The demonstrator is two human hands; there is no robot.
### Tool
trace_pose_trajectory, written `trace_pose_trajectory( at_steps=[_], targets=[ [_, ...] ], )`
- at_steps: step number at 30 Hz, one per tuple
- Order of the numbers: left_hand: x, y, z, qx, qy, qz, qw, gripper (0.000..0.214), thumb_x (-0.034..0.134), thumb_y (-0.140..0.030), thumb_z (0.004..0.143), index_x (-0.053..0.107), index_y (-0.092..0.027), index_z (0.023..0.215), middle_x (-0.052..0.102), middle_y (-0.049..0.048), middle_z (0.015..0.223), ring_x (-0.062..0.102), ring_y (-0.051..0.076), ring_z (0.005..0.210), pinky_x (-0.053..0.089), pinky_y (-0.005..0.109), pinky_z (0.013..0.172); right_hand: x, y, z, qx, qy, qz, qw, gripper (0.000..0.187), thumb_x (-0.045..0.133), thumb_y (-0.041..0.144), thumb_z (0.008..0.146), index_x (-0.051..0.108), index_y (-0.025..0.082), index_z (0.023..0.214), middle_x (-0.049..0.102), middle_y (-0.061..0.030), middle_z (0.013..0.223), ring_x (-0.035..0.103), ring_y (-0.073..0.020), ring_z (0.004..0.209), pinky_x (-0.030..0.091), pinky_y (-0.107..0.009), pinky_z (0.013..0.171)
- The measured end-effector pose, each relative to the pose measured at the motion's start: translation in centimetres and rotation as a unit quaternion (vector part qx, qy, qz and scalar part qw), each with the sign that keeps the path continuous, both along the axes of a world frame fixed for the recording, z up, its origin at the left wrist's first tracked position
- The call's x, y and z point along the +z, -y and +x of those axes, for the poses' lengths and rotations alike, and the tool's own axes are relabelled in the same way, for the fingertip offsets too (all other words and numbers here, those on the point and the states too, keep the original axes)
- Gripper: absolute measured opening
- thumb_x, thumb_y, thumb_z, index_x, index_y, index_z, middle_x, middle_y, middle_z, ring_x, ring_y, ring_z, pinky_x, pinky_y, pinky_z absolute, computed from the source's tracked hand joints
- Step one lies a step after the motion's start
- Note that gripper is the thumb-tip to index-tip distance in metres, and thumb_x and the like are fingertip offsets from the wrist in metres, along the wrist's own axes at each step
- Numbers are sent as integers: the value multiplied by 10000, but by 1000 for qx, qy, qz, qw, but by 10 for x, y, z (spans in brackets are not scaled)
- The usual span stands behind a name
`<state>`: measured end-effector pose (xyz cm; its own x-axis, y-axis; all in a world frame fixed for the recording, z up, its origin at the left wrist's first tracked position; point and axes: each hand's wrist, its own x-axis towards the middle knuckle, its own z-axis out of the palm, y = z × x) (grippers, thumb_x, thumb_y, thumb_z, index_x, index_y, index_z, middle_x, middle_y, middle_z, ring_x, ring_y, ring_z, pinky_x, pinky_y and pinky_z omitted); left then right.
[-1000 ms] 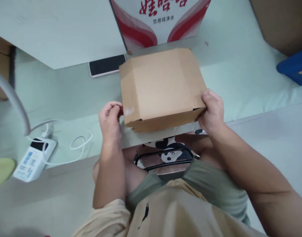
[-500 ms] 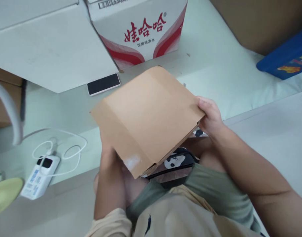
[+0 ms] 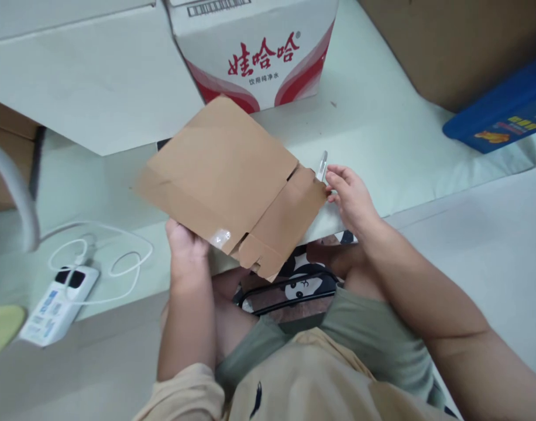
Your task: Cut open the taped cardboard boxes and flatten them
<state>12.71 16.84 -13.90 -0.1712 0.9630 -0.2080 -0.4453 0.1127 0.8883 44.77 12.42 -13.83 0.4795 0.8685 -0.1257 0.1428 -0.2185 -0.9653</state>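
Note:
A flattened cardboard box (image 3: 224,169) is held up, tilted, over the table's front edge. My left hand (image 3: 186,241) grips its lower left side from beneath, with the fingers partly hidden behind the cardboard. On the right side a creased flap (image 3: 285,219) with cut tabs is folded out. My right hand (image 3: 349,193) is beside the flap's outer edge, fingers loosely bent and apart; contact with the edge is unclear. Just beyond those fingertips lies a slim silvery tool (image 3: 323,165), its kind not clear. A shiny patch of tape (image 3: 220,237) sticks to the cardboard.
A white carton with red lettering (image 3: 261,70) and a plain white box (image 3: 96,99) stand behind. On the left are a power bank (image 3: 59,307) with a white cable (image 3: 138,272) and a yellow-green object (image 3: 4,327). A blue container (image 3: 500,111) stands far right.
The cardboard has shifted left and tipped, and its right flap has swung outward. My right hand has left its grip on the corner and moved left. The silvery tool has come into fuller view.

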Motion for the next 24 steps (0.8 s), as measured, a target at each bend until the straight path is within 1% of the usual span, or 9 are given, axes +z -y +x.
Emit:
trace_pose_trajectory(
  at_steps=[2, 4, 7, 9, 13, 15, 18, 21, 24],
  targets=[
    [-3, 0, 1, 13, 45, -18, 999, 177, 673, -402, 724, 608, -237, 728, 717, 10, 713, 717, 206, 961, 591, 320, 921, 0, 1, -1, -69, 26, 15, 997, 663, 758, 581, 666, 581, 228, 1199, 584, -132, 1393, 636, -194, 894, 557, -376, 754],
    [-4, 2, 4, 31, 84, -33, 995, 133, 632, -356, 768, 643, -223, 776, 734, 24, 749, 725, 199, 905, 603, 328, 905, 5, 6, -3, -80, 1, 23, 997, 694, 762, 585, 650, 562, 235, 1215, 591, -127, 1380, 637, -189, 874, 554, -359, 714],
    [-4, 5, 7, 33, 102, -54, 993, 184, 629, -375, 812, 690, -206, 851, 766, 45, 830, 737, 198, 856, 615, 310, 842, 21, 21, -17, 48, -148, 14, 988, 650, 768, 617, 657, 584, 251, 1163, 701, -83, 1184, 677, -201, 848, 571, -330, 638],
    [-3, 7, 6, 30, 96, -37, 994, 249, 646, -449, 836, 696, -207, 868, 769, 52, 847, 743, 210, 866, 614, 305, 828, 36, 35, -32, 108, -213, 12, 971, 606, 828, 592, 640, 612, 248, 1090, 733, -36, 965, 655, -164, 691, 543, -285, 526],
    [2, 12, 2, 27, 126, 37, 991, 359, 602, -581, 896, 705, -240, 945, 780, 43, 942, 746, 211, 956, 604, 325, 895, 60, 64, -44, 121, -249, 20, 961, 450, 854, 555, 714, 607, 243, 925, 499, 105, 494, 269, -46, 317, 231, -203, 298],
    [8, 13, 0, 23, 178, 29, 983, 410, 492, -594, 965, 704, -244, 949, 780, 37, 938, 749, 181, 910, 609, 316, 853, 66, 78, -31, 101, -256, 28, 961, 435, 845, 578, 735, 587, 254, 866, 360, 142, 390, 161, -34, 284, 157, -196, 291],
    [19, 15, -1, 35, 243, -32, 969, 565, 283, -582, 1039, 662, -223, 824, 720, 17, 724, 691, 138, 628, 568, 280, 606, 69, 103, 8, 43, -239, 22, 970, 478, 873, 616, 675, 553, 266, 733, 289, 134, 343, 112, -35, 282, 57, -218, 298],
    [28, 16, 2, 31, 276, -84, 957, 604, 222, -563, 1050, 598, -210, 736, 605, -5, 586, 578, 119, 475, 482, 253, 501, 72, 119, 54, -93, -146, 79, 982, 432, 913, 539, 644, 564, 285, 657, 512, 66, 518, 179, -36, 326, 29, -259, 303],
    [27, 16, 7, 1, 271, -72, 960, 546, 322, -590, 1025, 584, -216, 726, 538, -9, 587, 524, 111, 476, 464, 250, 523, 78, 99, 98, -167, 18, 146, 975, 220, 863, 481, 729, 662, 397, 764, 660, 21, 868, 416, -72, 470, 165, -265, 314]
  ],
)
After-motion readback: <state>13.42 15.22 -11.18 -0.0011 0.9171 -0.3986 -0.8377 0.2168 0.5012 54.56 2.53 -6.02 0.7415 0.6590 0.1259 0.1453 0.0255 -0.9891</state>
